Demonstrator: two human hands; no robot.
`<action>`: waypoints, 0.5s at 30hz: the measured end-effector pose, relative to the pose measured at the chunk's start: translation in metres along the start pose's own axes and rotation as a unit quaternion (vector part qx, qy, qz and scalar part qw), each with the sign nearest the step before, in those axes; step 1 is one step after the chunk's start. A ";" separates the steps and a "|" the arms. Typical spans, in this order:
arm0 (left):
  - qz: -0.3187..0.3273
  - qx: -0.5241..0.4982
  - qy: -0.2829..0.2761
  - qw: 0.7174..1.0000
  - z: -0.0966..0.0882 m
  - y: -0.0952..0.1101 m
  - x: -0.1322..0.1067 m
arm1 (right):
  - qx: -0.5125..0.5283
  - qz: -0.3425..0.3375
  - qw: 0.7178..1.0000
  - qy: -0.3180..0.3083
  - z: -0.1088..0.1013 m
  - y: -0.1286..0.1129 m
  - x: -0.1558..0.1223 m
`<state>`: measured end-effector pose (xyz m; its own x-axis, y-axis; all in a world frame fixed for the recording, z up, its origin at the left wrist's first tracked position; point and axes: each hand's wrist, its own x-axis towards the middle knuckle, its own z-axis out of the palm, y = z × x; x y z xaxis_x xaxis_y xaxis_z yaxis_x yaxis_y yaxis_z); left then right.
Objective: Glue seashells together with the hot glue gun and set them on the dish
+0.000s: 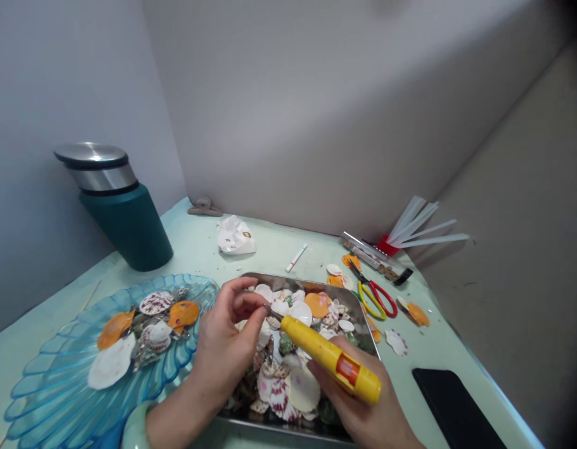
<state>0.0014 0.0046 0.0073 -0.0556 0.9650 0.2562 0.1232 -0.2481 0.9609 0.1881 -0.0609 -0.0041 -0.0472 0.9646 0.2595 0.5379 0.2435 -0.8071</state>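
My right hand [351, 386] is closed around a yellow pen-shaped glue gun [311, 340], with a red-orange window near its rear end. The tool's narrow metal tip points up and left, to the fingertips of my left hand [232, 337]. Thumb and fingers of that hand are pinched together; whatever small thing they hold there is hidden. Both hands are over a metal tray [363, 330] full of mixed seashells [300, 312], white, orange, green and purple-striped. A pale green bangle [137, 427] circles my left wrist.
On the left, a blue shell-shaped plate [54, 374] bears several shells. Behind it stands a green bottle [129, 224]. Crumpled paper [235, 236] and a white stick [296, 257] lie farther back. Red-and-yellow scissors [375, 296], glue sticks [416, 224] and a black phone [456, 405] are right.
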 end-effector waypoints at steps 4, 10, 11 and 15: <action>-0.002 0.006 -0.005 1.000 0.000 -0.002 0.000 | 0.002 -0.011 1.000 0.007 0.001 0.000 0.000; -0.006 -0.009 0.001 1.000 0.001 -0.001 0.000 | -0.002 -0.015 1.000 0.014 0.001 0.001 0.000; -0.005 -0.012 0.003 1.000 0.001 0.000 0.000 | -0.006 -0.015 1.000 0.011 0.001 0.001 0.000; -0.003 -0.020 0.006 1.000 0.001 0.001 -0.001 | -0.024 -0.025 0.999 -0.013 -0.001 0.005 0.000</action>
<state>0.0024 0.0038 0.0075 -0.0684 0.9656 0.2510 0.0824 -0.2452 0.9660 0.1917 -0.0599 -0.0073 -0.0973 0.9536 0.2848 0.5740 0.2875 -0.7667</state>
